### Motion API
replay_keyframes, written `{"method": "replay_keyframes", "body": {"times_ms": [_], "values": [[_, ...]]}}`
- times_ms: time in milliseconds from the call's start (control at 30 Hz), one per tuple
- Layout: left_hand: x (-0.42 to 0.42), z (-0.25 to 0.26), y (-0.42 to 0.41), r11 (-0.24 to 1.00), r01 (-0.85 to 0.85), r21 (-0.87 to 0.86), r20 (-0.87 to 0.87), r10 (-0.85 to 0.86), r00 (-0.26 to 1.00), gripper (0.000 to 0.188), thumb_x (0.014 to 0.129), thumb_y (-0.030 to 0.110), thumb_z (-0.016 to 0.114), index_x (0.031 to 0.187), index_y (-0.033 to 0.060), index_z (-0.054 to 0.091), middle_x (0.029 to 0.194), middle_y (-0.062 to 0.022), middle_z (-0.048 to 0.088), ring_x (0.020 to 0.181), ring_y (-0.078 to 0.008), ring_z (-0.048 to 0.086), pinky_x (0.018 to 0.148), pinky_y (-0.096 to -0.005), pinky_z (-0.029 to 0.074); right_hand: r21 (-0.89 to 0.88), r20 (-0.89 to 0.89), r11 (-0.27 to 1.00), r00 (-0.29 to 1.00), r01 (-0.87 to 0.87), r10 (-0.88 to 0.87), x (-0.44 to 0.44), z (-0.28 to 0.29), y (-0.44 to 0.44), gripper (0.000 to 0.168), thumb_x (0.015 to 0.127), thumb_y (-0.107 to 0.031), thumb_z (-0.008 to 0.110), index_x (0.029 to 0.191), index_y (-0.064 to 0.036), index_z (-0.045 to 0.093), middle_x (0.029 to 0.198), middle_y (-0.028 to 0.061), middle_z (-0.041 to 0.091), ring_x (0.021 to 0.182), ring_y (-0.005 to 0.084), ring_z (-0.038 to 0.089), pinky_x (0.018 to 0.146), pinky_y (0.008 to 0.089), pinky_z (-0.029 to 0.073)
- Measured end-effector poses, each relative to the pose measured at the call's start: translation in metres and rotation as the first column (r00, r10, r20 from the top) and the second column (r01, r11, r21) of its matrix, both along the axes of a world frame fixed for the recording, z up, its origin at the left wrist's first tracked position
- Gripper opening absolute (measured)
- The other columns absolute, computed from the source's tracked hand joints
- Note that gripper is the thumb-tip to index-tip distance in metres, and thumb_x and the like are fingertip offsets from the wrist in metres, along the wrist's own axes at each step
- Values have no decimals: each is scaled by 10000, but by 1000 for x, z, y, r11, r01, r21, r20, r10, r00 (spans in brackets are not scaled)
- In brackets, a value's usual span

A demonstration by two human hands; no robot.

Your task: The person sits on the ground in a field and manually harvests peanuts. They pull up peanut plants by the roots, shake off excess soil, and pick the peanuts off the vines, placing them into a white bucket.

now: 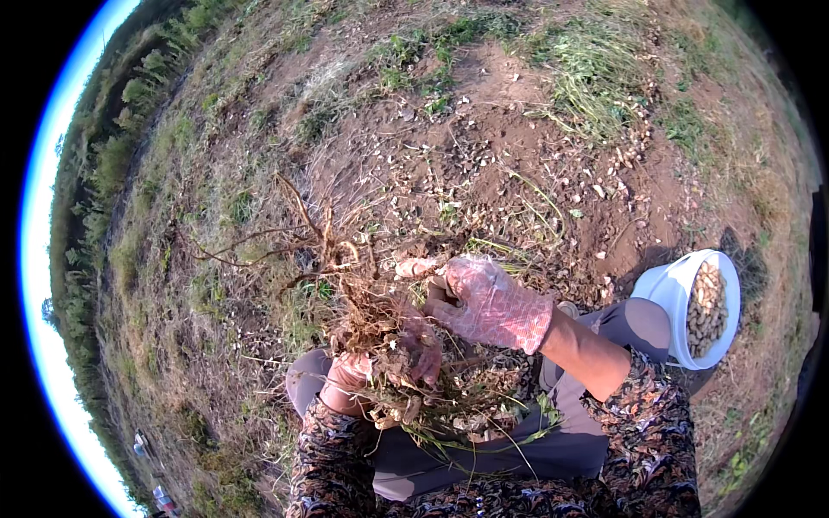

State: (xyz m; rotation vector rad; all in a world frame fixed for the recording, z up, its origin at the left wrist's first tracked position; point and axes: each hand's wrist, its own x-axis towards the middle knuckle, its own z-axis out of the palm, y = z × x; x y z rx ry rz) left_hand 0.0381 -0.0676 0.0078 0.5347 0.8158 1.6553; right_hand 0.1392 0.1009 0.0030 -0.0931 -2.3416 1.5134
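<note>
My left hand (pixel 421 349), in a pale pink patterned glove, is wrapped around an uprooted peanut plant (pixel 363 304). Its bare brown roots stick up and out to the left, and dry leaves and stems hang below over my lap. Part of that hand is hidden by roots and soil. Close to the right side of the bunch is my right hand (pixel 492 301), in a similar glove with some bare fingertips showing. Its fingers are curled; whether a pod is between them cannot be made out. A few pale peanut pods (pixel 388 421) show at the bunch's lower edge.
A white plastic bucket (pixel 654 285) partly filled with peanuts (pixel 706 311) stands by my knee on the right, tilted in view. Ahead lie reddish soil (pixel 499 71) with scattered dry leaves and a heap of pulled green plants (pixel 596 78). Bushes (pixel 136 97) line the left.
</note>
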Motion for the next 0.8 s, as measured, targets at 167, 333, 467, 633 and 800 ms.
{"method": "replay_keyframes", "body": {"times_ms": [167,333,467,633,800], "values": [[8,-5,-23,944,-156,-292,106,194,975,402,845,349,606,1036,1,541,794,-123,569,600,-258,554,531,-404,472,274,-294,947,952,165,-81,-1,-8,-4,277,820,-269,663,717,-17,609,568,134,531,531,304,552,477,416,416],[6,-8,-30,926,-113,-361,19,128,992,488,862,487,547,1030,28,538,786,-118,575,614,-215,579,549,-372,499,262,-102,965,995,30,-3,5,-4,-1,263,839,-227,604,1057,-78,608,928,142,606,808,298,611,662,400,510],[0,-24,-35,973,-33,-228,284,99,954,513,897,489,468,1086,14,508,927,-160,573,787,-261,609,666,-386,539,311,-86,950,995,-25,54,5,0,5,260,831,-238,607,1040,-83,610,874,136,613,772,313,615,650,408,513],[-11,-22,2,988,-15,155,166,-11,986,384,857,468,547,947,96,577,684,-47,579,591,-203,600,570,-388,521,239,-47,971,999,29,-18,3,-6,4,173,806,-183,643,913,-48,625,678,144,592,630,343,603,551,416,478],[-13,-17,9,996,20,91,-42,-16,999,372,792,463,590,903,108,579,579,-60,546,449,-221,514,601,-435,463,572,98,820,993,2,-70,-3,-19,18,136,840,-158,588,858,-25,614,662,139,570,634,311,609,531,412,473]]}}
